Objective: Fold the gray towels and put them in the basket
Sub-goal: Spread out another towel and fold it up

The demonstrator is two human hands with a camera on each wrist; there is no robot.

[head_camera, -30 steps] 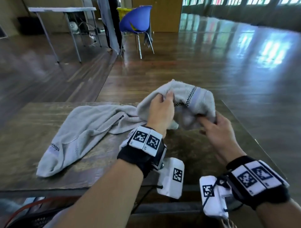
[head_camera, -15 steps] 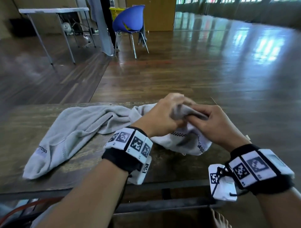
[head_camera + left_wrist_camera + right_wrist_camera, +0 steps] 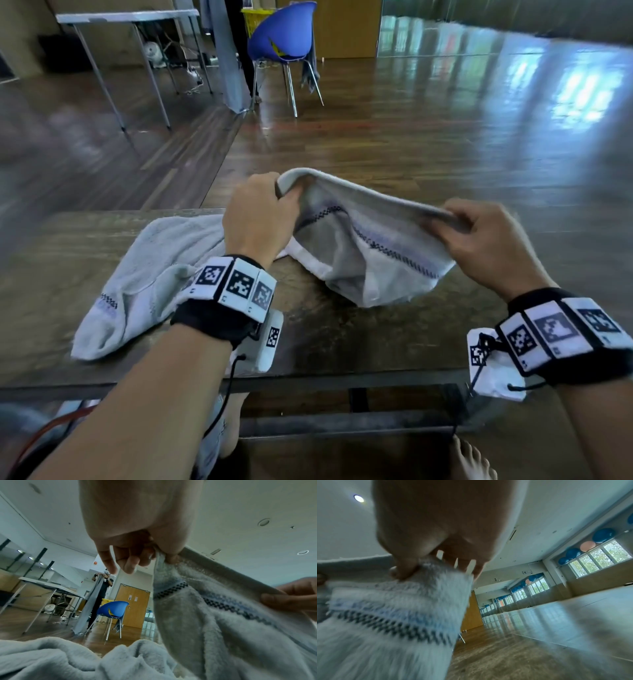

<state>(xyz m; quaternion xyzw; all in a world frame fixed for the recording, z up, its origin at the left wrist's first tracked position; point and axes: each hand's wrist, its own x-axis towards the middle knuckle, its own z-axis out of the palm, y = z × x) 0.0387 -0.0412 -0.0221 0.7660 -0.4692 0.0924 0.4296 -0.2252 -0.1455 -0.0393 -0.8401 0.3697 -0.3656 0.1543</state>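
Table [image 3: 342,342]: we see dark worn wood, and both towels lie or hang over it.
Second towel [image 3: 144,274]: we find it lying crumpled on the table's left part, beside our left wrist.
Towel [image 3: 373,253]: gray with a checked band; we hold its top edge stretched between our hands above the table, and its lower part sags down to the tabletop.
Left hand [image 3: 255,219]: we pinch the towel's left corner between thumb and curled fingers [image 3: 130,562].
Right hand [image 3: 486,240]: we grip the right end of the same edge, thumb [image 3: 402,569] pressed on the cloth, fingers curled behind it.
Basket: we cannot see it near the table.
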